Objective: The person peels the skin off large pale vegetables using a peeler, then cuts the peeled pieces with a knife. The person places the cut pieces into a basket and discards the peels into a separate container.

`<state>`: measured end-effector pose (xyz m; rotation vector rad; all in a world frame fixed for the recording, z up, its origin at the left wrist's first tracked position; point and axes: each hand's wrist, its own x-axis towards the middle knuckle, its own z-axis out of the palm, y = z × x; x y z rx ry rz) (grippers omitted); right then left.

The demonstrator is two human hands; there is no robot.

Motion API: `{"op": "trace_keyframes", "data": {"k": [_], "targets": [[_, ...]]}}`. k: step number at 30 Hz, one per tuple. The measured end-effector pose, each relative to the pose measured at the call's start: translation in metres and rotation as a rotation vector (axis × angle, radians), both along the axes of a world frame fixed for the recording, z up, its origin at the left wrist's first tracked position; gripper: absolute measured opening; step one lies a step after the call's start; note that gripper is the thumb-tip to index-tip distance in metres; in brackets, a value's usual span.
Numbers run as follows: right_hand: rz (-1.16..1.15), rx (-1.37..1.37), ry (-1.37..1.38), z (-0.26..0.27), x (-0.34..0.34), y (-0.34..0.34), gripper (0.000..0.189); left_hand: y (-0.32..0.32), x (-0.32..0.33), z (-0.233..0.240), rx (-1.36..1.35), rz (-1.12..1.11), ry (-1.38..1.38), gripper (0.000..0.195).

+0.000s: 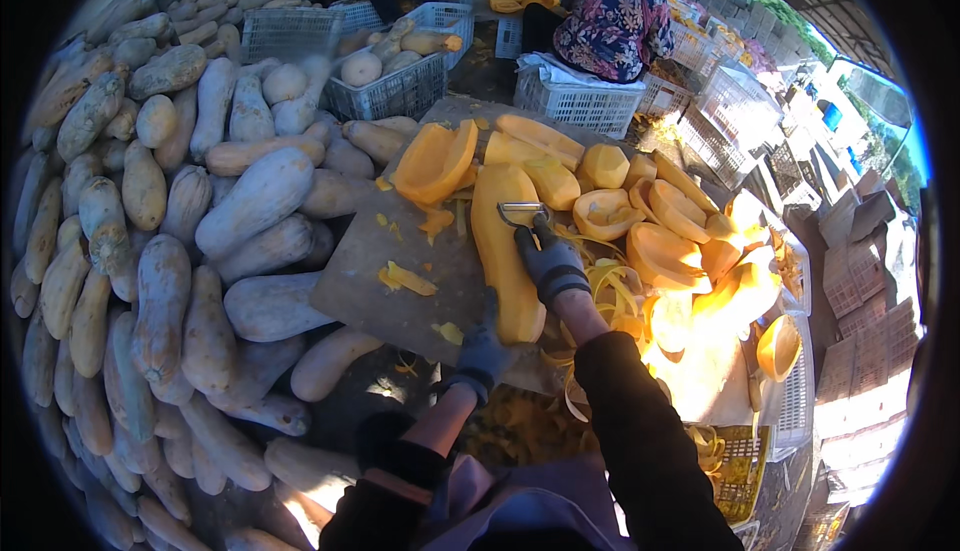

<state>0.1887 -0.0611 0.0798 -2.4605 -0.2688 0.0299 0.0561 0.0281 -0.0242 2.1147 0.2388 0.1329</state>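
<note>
A long peeled squash (pixel 499 251) lies lengthwise on a worn board (pixel 375 266) in front of me. My left hand (pixel 484 356), in a grey glove, grips its near end from the left side. In my right hand (pixel 551 258), also gloved, is a Y-shaped peeler (pixel 523 209), its metal head resting on or just over the squash's upper right side. Thin strips of peel (pixel 611 281) curl beside my right wrist. Hollowed squash halves (pixel 664 254) and other peeled pieces are heaped on the right part of the board.
Unpeeled squash (pixel 255 202) are piled high along the left. A plastic crate (pixel 394 85) of squash stands beyond the board. Farther back, a person in a floral top (pixel 615 22) sits on a white crate (pixel 574 104). A knife (pixel 754 378) lies at the board's right edge, near a yellow crate (pixel 742 476).
</note>
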Motion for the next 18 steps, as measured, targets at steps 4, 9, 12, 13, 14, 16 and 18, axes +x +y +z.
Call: {"op": "trace_keyframes", "data": {"k": [4,9,12,13,14,16,18], "targets": [[0.104,-0.031,0.117,-0.005,-0.048,-0.012,0.061,0.008,-0.009,0.004,0.041,0.08,-0.033,0.109],[0.196,0.13,0.313,-0.021,-0.143,-0.102,0.052,0.011,-0.014,0.032,-0.131,-0.001,0.175,0.108],[0.097,0.3,0.308,-0.011,-0.142,-0.107,0.053,0.009,-0.018,0.03,-0.106,-0.007,0.165,0.106],[0.065,0.401,0.309,-0.011,-0.111,-0.091,0.05,0.015,-0.02,0.029,-0.059,0.009,0.118,0.106],[0.035,0.508,0.309,-0.011,-0.08,-0.073,0.048,0.021,-0.023,0.027,-0.007,0.025,0.073,0.105],[-0.014,0.556,0.269,-0.022,-0.025,-0.054,0.044,0.015,-0.022,0.017,0.041,0.009,-0.041,0.104],[0.004,0.413,0.236,-0.042,0.013,-0.031,0.041,0.011,-0.021,0.015,0.048,0.002,-0.081,0.102]]}}
